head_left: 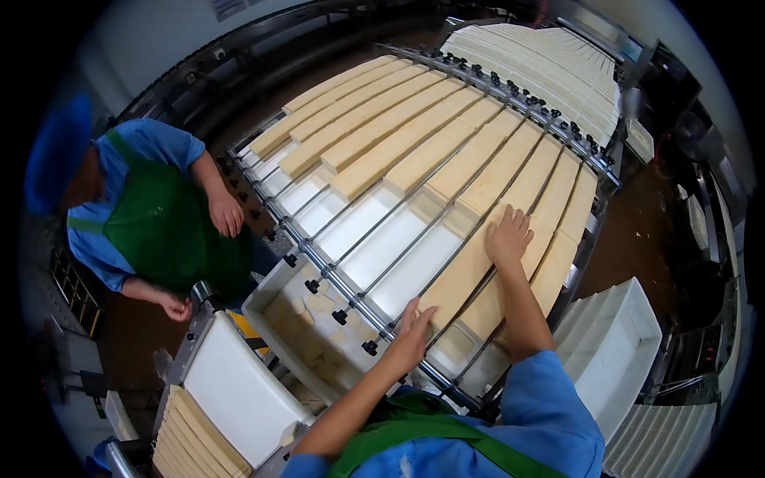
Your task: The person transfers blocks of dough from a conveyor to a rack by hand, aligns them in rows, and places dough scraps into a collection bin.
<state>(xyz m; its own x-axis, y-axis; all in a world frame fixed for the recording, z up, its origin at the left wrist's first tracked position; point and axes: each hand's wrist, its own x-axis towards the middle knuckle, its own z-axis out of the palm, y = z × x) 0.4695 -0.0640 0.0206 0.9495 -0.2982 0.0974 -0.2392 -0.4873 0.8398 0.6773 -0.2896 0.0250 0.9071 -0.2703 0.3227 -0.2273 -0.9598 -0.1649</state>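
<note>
Long pale-yellow slabs, looking like pressed tofu or dough, lie in lanes between thin metal rods on a white conveyor bed (406,256). My right hand (510,237) rests on one long slab (466,275), fingers spread over its top. At the near left end of that slab is my left hand (410,338), its fingers and thumb apart and touching the end and edge. Another slab (488,309) lies in the lane to the right, under my right forearm. My left palm's underside is hidden.
Across the bed stands a co-worker in a green apron (167,207). A bin (275,287) with broken pieces sits below the near rail (319,259), which carries black knobs. White crates (610,334) stand at right. More strips (199,434) lie at lower left.
</note>
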